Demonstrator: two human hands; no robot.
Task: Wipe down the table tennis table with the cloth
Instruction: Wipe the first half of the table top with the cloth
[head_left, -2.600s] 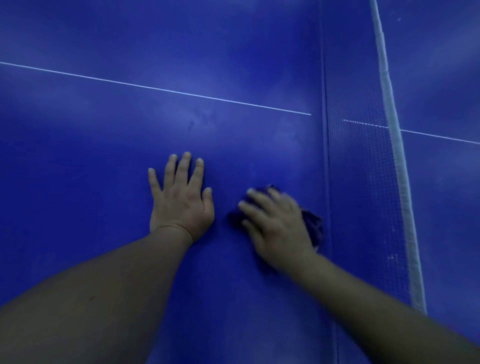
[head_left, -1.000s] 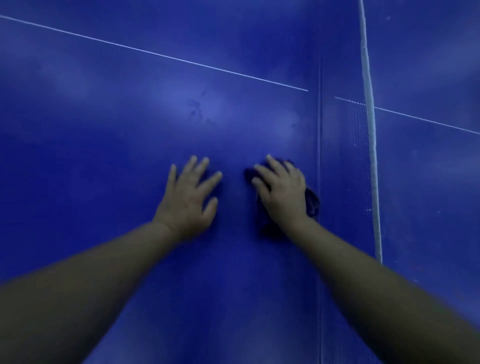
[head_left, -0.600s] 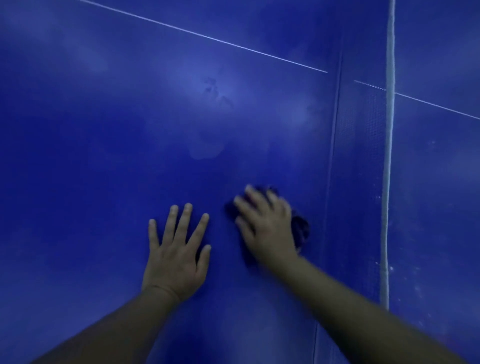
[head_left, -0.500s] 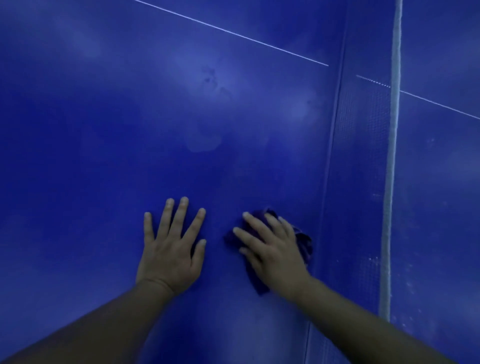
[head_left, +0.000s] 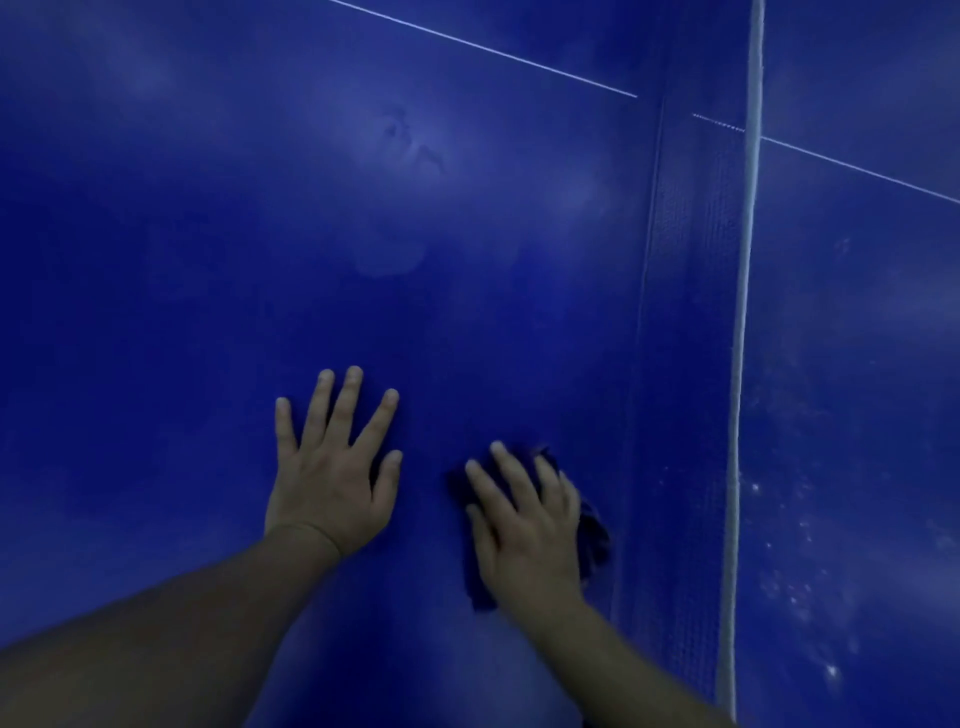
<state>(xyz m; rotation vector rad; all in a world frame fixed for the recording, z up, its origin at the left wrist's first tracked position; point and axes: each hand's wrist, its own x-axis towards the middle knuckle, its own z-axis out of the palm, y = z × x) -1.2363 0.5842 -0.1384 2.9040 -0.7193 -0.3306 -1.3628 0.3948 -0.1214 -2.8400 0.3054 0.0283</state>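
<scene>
Cloth (head_left: 594, 540) lies bunched on the table (head_left: 208, 260), just beside the net (head_left: 685, 364).
Right hand (head_left: 524, 525) presses it, fingers near straight; left hand (head_left: 332, 478) flat, empty, farther from the net. Advise even, overlapping strokes along the net toward the pale smudge (head_left: 392, 254).

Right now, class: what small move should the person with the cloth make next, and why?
Probably slide the right hand, pressing the cloth, forward and slightly left to the pale smudge. That patch and the darker marks beyond it lie ahead on the table, seemingly unwiped, while the left hand rests flat nearby.
</scene>
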